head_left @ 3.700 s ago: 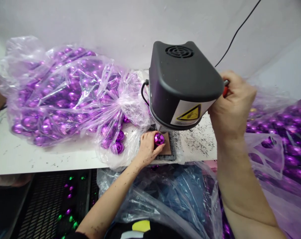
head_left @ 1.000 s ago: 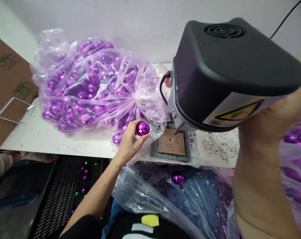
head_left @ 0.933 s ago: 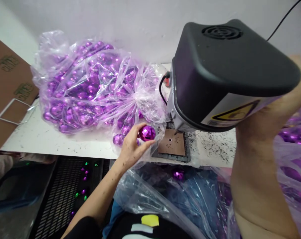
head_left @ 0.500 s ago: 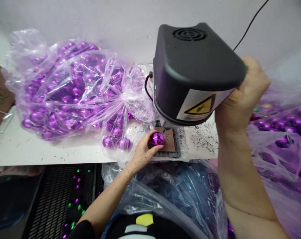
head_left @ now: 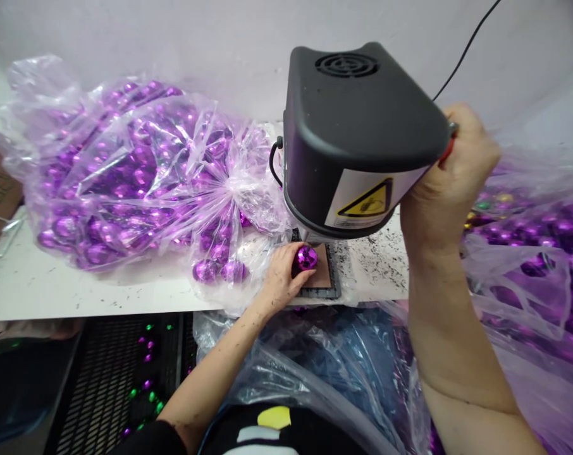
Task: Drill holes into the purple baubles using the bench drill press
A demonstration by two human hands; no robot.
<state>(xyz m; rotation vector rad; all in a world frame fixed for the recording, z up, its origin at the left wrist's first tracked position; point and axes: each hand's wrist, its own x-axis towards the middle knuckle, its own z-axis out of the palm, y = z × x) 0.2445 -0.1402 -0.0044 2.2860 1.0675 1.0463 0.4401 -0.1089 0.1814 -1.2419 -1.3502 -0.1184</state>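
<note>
A shiny purple faceted ball is pinched between the thumb and fingers of my left hand. It sits over a brown square board on a dark base plate, just below the front of a black machine. The machine's head hides whatever is directly beneath it. Up on the machine's right side, my right hand is wrapped round a lever, of which a bit of red and a metal end show.
To the left lies a knotted clear bag full of purple balls, with several balls by its neck. More bagged purple balls are at the right. Dark flecks dot the white table. Below stands a black mesh crate with small green and purple balls.
My left hand has shifted the purple ball right and slightly back, closer to the machine. My right hand has turned a little, showing some red. The view has drifted slightly.
</note>
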